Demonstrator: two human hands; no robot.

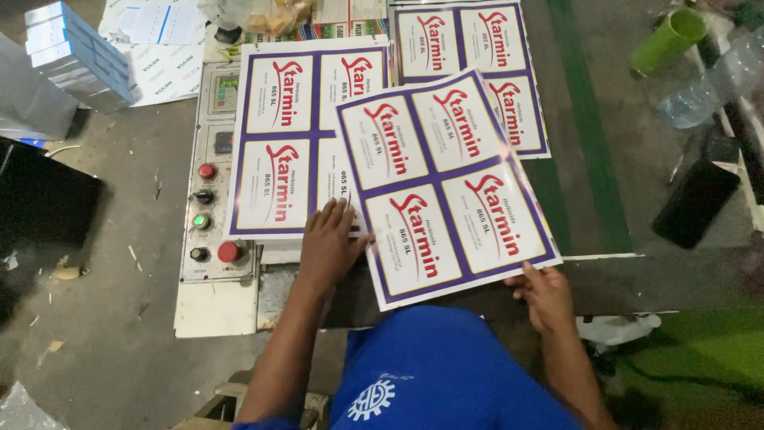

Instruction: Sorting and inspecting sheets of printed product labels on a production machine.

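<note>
2 hands (pixel 330 239) hold the label sheet (pixel 442 187), its long axis tilted up-left.

White, purple-bordered, red-lettered label sheet (pixel 446 187)
</note>
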